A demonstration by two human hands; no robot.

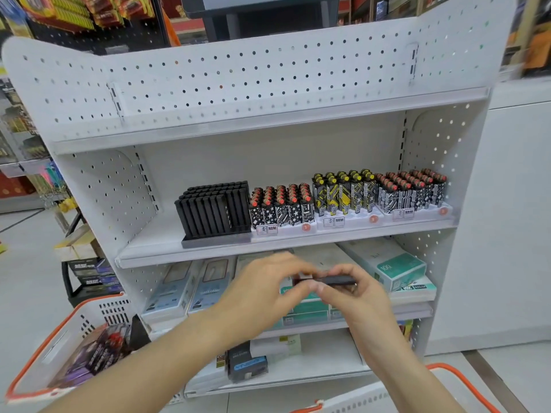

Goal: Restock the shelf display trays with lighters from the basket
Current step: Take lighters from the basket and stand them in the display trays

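Observation:
A slim black lighter lies level between my two hands, below the front of the middle shelf. My left hand pinches its left end and my right hand holds its right part with curled fingers. On the middle shelf a black display tray holds rows of black lighters. To its right stand three white trays of patterned lighters: red-capped, yellow-capped and red-capped. A white basket with an orange rim at lower left holds dark packs.
A second orange-rimmed basket shows at the lower right. The lower shelves carry boxed goods, among them green boxes and a dark box. The top pegboard shelf is bare. A white cabinet stands to the right.

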